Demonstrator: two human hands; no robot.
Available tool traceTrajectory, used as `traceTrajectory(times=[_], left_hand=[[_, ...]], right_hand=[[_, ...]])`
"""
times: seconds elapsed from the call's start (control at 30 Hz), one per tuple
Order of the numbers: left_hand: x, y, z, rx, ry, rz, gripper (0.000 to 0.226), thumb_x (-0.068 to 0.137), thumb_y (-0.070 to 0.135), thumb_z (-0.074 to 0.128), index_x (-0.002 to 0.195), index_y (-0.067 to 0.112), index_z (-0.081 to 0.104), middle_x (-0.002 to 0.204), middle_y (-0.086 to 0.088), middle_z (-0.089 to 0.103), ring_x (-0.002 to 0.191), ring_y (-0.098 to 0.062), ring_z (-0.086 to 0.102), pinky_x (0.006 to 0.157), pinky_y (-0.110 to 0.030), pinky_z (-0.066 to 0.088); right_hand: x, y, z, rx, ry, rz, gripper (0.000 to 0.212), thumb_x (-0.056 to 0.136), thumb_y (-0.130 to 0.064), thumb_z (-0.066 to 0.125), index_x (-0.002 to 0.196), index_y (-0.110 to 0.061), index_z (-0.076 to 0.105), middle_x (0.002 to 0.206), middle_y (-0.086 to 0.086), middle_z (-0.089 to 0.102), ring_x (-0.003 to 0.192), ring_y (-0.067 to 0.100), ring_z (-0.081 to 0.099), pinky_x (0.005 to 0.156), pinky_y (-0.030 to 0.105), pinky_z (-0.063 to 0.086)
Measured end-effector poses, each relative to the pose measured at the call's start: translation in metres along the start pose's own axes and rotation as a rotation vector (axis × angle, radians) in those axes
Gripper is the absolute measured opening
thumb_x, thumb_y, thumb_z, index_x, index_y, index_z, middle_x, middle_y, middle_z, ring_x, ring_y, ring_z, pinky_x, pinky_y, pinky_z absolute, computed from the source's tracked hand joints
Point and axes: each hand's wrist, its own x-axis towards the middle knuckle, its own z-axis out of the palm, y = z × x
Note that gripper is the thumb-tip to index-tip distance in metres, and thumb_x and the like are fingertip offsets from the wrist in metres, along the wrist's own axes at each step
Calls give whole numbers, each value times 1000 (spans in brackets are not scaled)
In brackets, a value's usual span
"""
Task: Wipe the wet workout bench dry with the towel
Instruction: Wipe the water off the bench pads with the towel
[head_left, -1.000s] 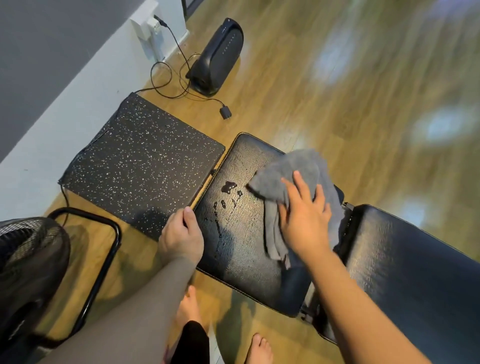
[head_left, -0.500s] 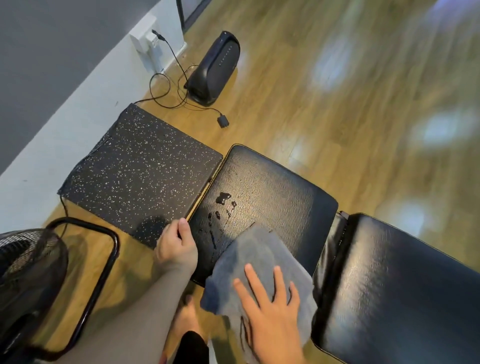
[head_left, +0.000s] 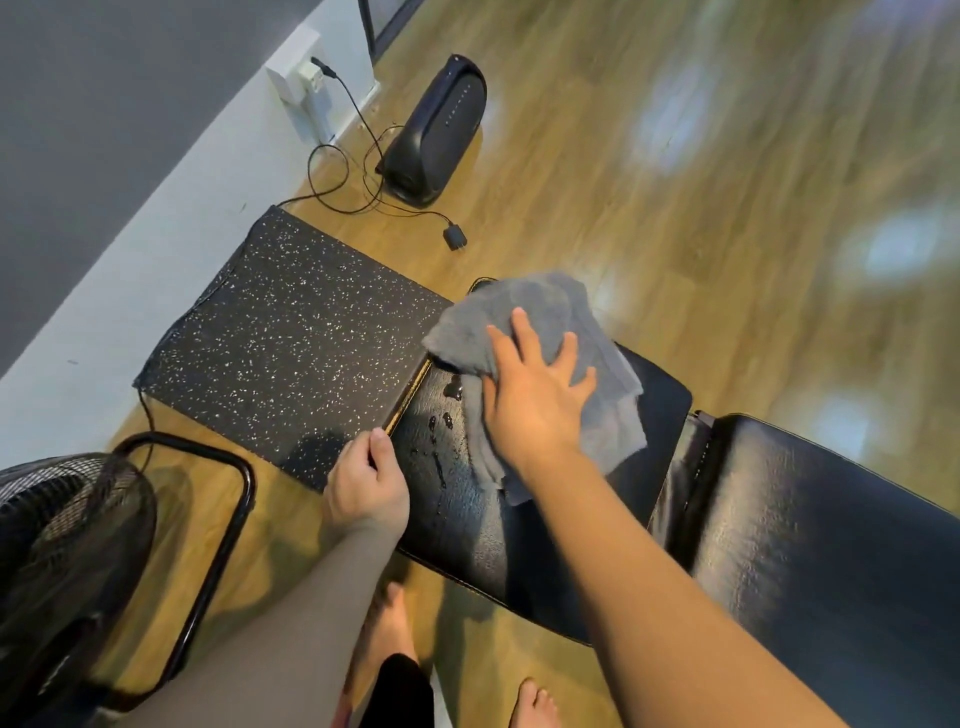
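The black, glossy padded workout bench (head_left: 545, 519) is seen running from centre to lower right, its seat pad separated from the longer back pad (head_left: 831, 545) by a narrow gap. The crumpled grey cloth towel (head_left: 540, 317) is laid across the seat pad's far corner, overlapping the far edge and just reaching the left edge. The right hand (head_left: 535, 400) is pressed flat on the towel, fingers (head_left: 524, 332) extended and spread; nothing is gripped, the cloth being held down by the palm. Dark water droplets (head_left: 449, 415) are left on the seat pad just beside the towel's left border, in a line toward the near edge.

The left hand (head_left: 366, 480) is curled over the seat pad's left edge, thumb on top, the remaining fingers being hidden beneath.

A black rubber floor mat with white speckles (head_left: 291, 348) is butted against that left edge. A black floor fan with a tubular base (head_left: 72, 545) is placed at lower left, near the left forearm. Beyond the bench's far edge, open wooden flooring (head_left: 727, 208) is available. A black upright speaker with trailing cables (head_left: 436, 130) is positioned well apart, by the wall.
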Motion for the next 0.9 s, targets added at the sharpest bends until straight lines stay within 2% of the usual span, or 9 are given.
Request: traceTrajectory(times=[0.13, 0.23, 0.3, 0.4, 0.5, 0.63, 0.77, 0.9], left_hand=[[2, -2, 2, 5, 8, 3, 42, 101, 40, 31, 97, 13, 62, 107, -15, 65, 101, -40, 57, 86, -45, 44], [2, -4, 3, 14, 6, -4, 47, 100, 45, 27, 107, 16, 63, 113, -14, 66, 105, -39, 57, 90, -46, 46], [0, -2, 1, 2, -3, 3, 46, 100, 45, 27, 106, 17, 63, 113, -12, 66, 105, -38, 57, 91, -46, 45], [-1, 1, 1, 0, 5, -17, 40, 101, 39, 32, 105, 16, 63, 112, -12, 65, 106, -37, 55, 87, -42, 41], [0, 0, 1, -15, 16, 0, 36, 101, 37, 35, 100, 15, 64, 107, -13, 66, 99, -37, 56, 79, -39, 38], [0, -1, 3, -14, 27, 4, 40, 101, 37, 34, 106, 13, 65, 111, -15, 66, 102, -38, 56, 82, -39, 39], [1, 1, 4, -27, 41, 15, 43, 101, 37, 32, 109, 11, 65, 115, -15, 65, 105, -39, 55, 86, -41, 40], [1, -2, 5, -104, 28, -56, 36, 102, 31, 36, 105, 11, 66, 115, -16, 65, 102, -39, 56, 86, -40, 41]], right_hand=[[-12, -36, 14, -61, -16, -229, 54, 98, -23, 48, 148, -35, 30, 165, -11, 7, 144, 53, -1, 107, 76, 6], [-21, -19, 18, -75, -30, -234, 56, 99, -18, 45, 148, -38, 27, 164, -15, 5, 147, 46, -2, 111, 71, 6], [-33, 16, 16, -49, 19, -157, 55, 99, -21, 48, 147, -41, 30, 163, -16, 9, 147, 44, 5, 111, 69, 12], [-60, 86, 8, -5, 92, 87, 59, 94, -20, 56, 144, -43, 34, 162, -18, 13, 145, 42, 17, 107, 67, 27], [-75, 118, -1, 149, 90, 232, 55, 96, -17, 53, 146, -35, 37, 162, -17, 14, 145, 42, 17, 107, 68, 26], [-57, 81, 4, 111, 150, 259, 57, 93, -20, 55, 146, -35, 39, 163, -14, 16, 143, 47, 15, 107, 70, 22], [-17, 0, 10, 7, 44, -36, 54, 98, -30, 49, 149, -37, 32, 164, -14, 9, 145, 49, 4, 108, 72, 10], [-1, -43, 19, -25, 35, -113, 55, 96, -21, 53, 146, -34, 35, 164, -12, 13, 144, 52, 6, 108, 74, 10]])
